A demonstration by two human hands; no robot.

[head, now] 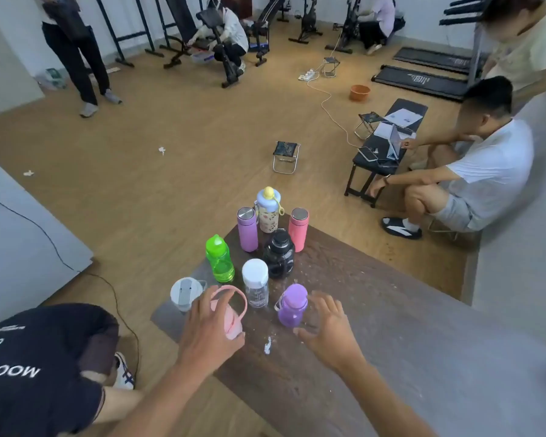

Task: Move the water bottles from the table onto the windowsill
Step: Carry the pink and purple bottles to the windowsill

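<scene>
**Ana:** Head view looked down on nine bottles, all standing on the dark desk (344, 310). Where were the hands?

**Ben:** Both were spread wide and held nothing. The left hand (207, 329) hung over the pink bottle (230, 313), fingers reaching past its loop handle; I could not tell whether they touched it. The right hand (327, 326) sat just beside the purple squat bottle (292, 305), palm turned toward it, thumb low near the base.

**Ana:** And the others?

**Ben:** Behind those two stood the clear bottle with a white cap (255, 283), the grey-lidded cup (185, 293) at the desk's left edge, the green bottle (219, 258), the black jug (278, 253), then the lilac flask (247, 228), the salmon flask (298, 228) and the patterned bottle with a yellow top (268, 209) at the far corner. No windowsill was clearly in view.

**Ana:** How should that grab have gone, in your judgement?

**Ben:** Wrap each body low and square rather than pinching the caps. The pink one probably wanted the loop hooked. Lift straight up first, since the clear bottle stood close between them and could tip.
</scene>
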